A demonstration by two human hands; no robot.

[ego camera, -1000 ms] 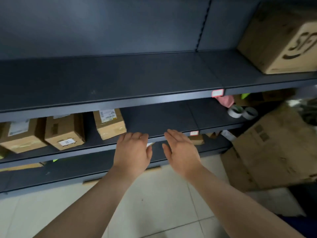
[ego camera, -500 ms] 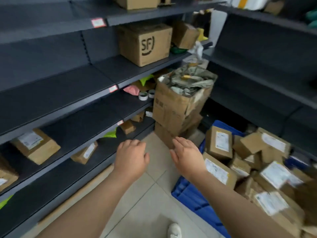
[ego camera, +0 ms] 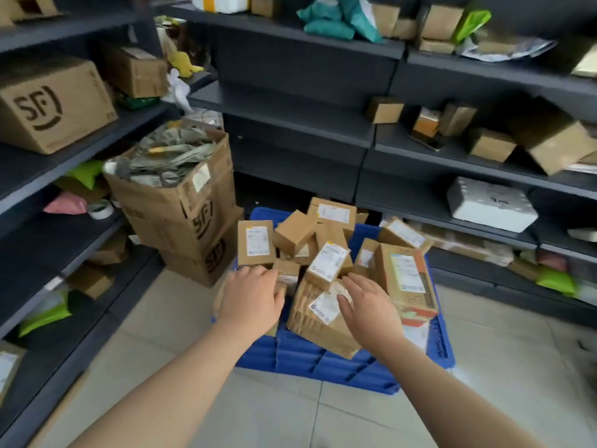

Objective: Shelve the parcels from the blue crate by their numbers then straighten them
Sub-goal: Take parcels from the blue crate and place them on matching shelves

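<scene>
Both arms are reaching out over the floor [ego camera: 290, 415]. The left hand [ego camera: 250, 295] is hovering at the near left edge of the pile. The right hand [ego camera: 368, 305] is hovering just over a flat brown parcel [ego camera: 318, 321]. The fingers [ego camera: 355, 283] of both hands are spread loose and holding nothing. The parcels [ego camera: 329, 263] are lying heaped in the blue crate [ego camera: 323, 360], some leaning on each other. They are looking like small, stiff cardboard boxes, probably light. Taking a top one by its two long sides seems safest, since pulling a low one could tip the heap. Farther back, dark shelves [ego camera: 290, 118] are holding other boxes.
</scene>
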